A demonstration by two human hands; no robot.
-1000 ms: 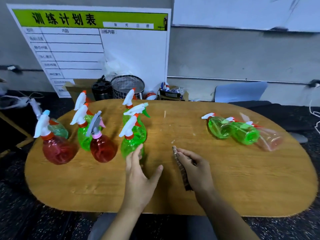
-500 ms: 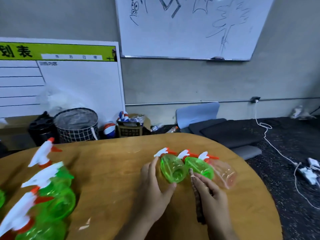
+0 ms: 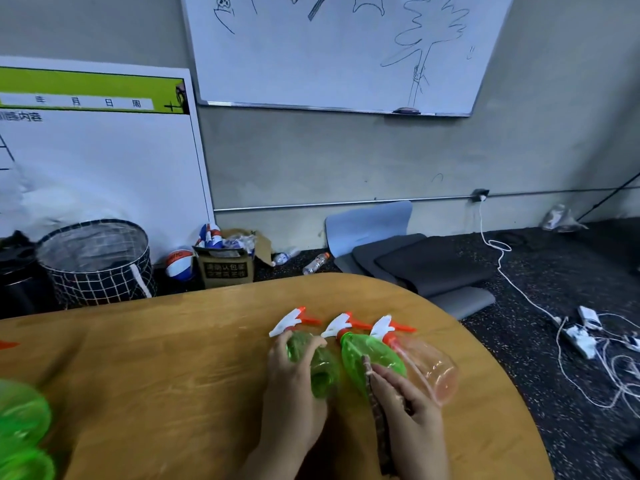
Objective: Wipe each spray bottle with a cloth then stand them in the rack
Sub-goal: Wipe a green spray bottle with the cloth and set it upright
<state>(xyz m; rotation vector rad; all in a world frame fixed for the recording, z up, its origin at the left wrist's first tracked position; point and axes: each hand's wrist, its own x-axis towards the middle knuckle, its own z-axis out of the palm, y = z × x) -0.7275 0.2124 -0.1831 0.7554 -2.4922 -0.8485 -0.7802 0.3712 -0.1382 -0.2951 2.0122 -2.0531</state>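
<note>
Head view: three spray bottles are seen lying side by side on the wooden worktop (image 3: 173,358), triggers pointing away — a green bottle (image 3: 320,367) at left, a second green bottle (image 3: 367,355) in the middle, a pink bottle (image 3: 433,370) at right, each touching the next. The left hand (image 3: 294,386) is wrapped over the left green bottle, its grip curled round the body near the neck. A dark cloth (image 3: 377,410) is held pinched in the right hand (image 3: 408,410), its top edge touching the middle bottle; more green bottles (image 3: 20,427) are cropped at the lower left.
</note>
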